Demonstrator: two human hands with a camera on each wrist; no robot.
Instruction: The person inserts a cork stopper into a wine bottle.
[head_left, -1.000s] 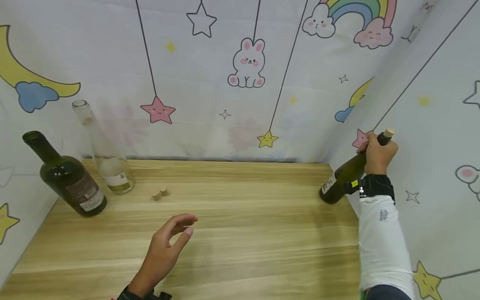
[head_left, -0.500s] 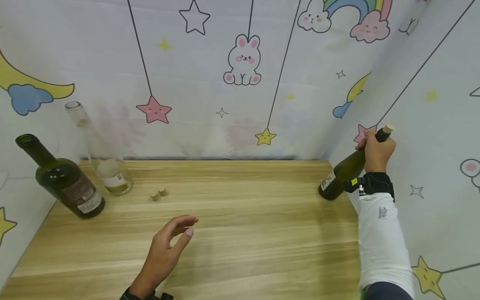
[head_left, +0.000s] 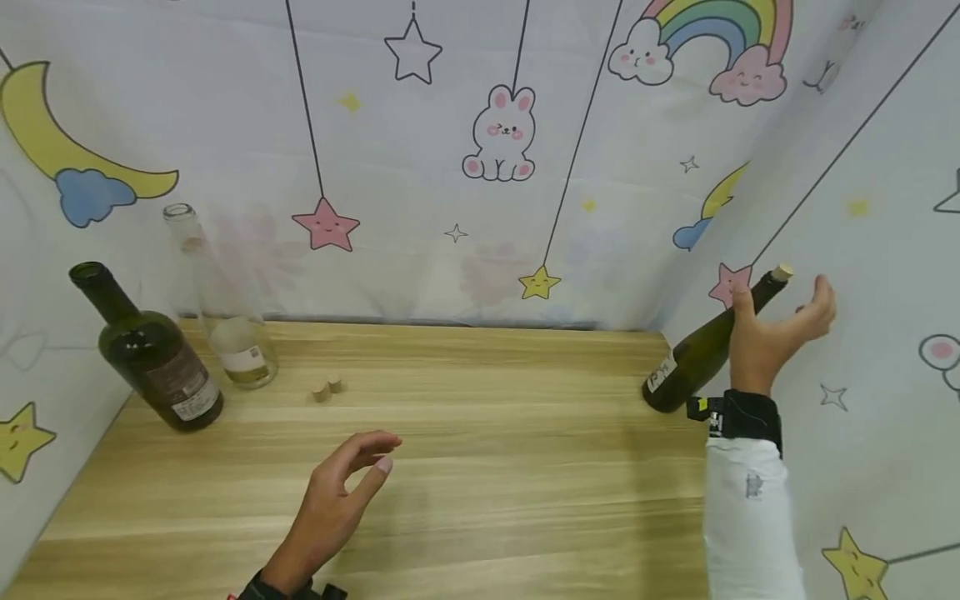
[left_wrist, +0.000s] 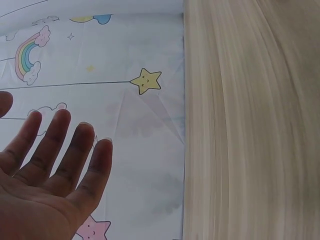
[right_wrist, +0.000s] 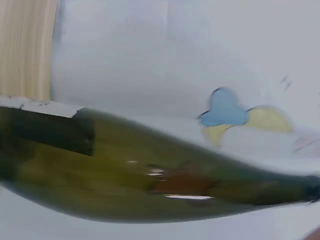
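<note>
At the table's right end stands a green wine bottle (head_left: pixel 693 358) with a cork (head_left: pixel 782 272) in its mouth. My right hand (head_left: pixel 772 337) is beside its neck, thumb and fingers spread apart and not gripping it. Whether the thumb touches the glass I cannot tell. In the right wrist view the green bottle (right_wrist: pixel 150 175) spans the lower half, with a bit of skin at the corner. My left hand (head_left: pixel 333 500) hovers over the front of the table, fingers loosely bent and holding nothing; the left wrist view shows its bare palm (left_wrist: pixel 40 200).
On the left of the wooden table (head_left: pixel 480 467) stand a dark green bottle (head_left: pixel 161 367) without a cork and a clear bottle (head_left: pixel 243 342). Two small corks (head_left: pixel 327 388) lie to their right. A white printed cloth (head_left: pixel 420 167) hangs behind and at the sides.
My right hand has let go of the green bottle's neck and spread its fingers, drawing slightly down. The bottle stays in place. My left hand keeps its pose; the head view shifts slightly.
</note>
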